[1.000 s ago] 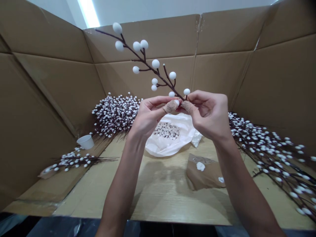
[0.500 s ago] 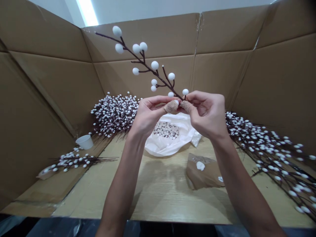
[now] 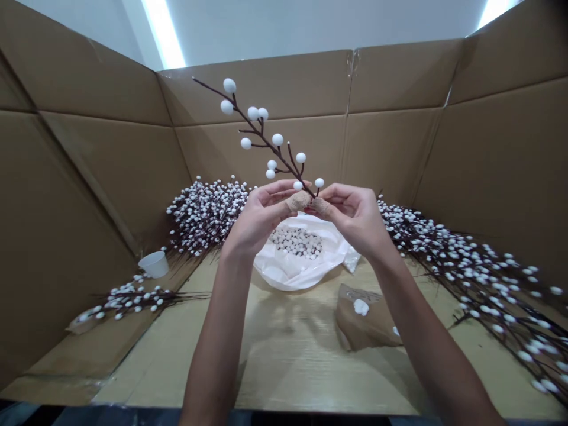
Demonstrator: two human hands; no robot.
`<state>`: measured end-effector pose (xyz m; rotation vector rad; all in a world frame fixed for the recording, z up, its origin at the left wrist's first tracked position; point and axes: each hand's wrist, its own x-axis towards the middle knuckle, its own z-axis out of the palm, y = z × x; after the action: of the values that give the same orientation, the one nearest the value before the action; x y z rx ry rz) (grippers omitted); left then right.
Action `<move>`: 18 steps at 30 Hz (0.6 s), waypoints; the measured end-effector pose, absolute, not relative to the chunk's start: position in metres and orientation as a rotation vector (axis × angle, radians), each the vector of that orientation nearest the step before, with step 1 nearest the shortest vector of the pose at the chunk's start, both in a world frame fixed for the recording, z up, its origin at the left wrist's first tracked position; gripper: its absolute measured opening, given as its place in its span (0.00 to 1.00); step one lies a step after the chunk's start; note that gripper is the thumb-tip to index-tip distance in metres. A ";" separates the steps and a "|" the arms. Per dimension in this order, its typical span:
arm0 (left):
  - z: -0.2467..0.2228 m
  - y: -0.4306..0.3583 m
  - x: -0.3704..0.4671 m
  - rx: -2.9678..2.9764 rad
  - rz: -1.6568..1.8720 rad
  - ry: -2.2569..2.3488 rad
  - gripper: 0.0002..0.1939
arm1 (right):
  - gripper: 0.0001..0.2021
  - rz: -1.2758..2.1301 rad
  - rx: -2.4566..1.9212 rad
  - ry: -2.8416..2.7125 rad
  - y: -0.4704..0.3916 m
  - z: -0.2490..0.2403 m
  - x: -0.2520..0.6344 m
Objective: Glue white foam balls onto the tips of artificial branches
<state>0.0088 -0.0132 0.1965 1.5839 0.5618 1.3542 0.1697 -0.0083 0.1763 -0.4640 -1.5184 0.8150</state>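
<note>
A dark brown branch (image 3: 268, 142) with several white balls slants up and left from both hands. My left hand (image 3: 261, 216) is closed at its lower end, its taped thumb against the stem beside a white ball. My right hand (image 3: 352, 219) pinches the same end from the right, its thumb also taped. The fingertips nearly meet, and whatever small part lies between them is hidden. Just below and behind the hands, a white plastic bag (image 3: 288, 279) lies open with many small whitish balls (image 3: 298, 242) inside.
Bunches of white-balled branches lie at the back left (image 3: 206, 213) and along the right (image 3: 470, 266). A white cup (image 3: 154, 264) and a smaller bunch (image 3: 133, 299) are left. Brown paper (image 3: 366, 325) with white paste (image 3: 361, 307) lies front right. Cardboard walls (image 3: 266, 89) surround the table.
Both hands and the branch sit slightly lower in the picture, with the branch's lower end a little further left. The view has tilted up slightly. Both hands keep their hold.
</note>
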 end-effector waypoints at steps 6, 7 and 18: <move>0.197 -0.019 0.020 1.524 1.609 0.668 0.07 | 0.13 0.901 -0.439 -1.426 -0.012 0.176 0.162; 0.196 -0.018 0.022 1.516 1.641 0.669 0.07 | 0.13 0.910 -0.437 -1.410 -0.013 0.175 0.161; 0.196 -0.018 0.024 1.527 1.758 0.775 0.04 | 0.15 0.551 -0.788 -1.730 -0.042 0.184 0.178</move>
<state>0.0240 -0.0185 0.1960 1.5268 0.7755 1.7576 0.1778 -0.0421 0.1842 -0.7878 -1.7302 0.5514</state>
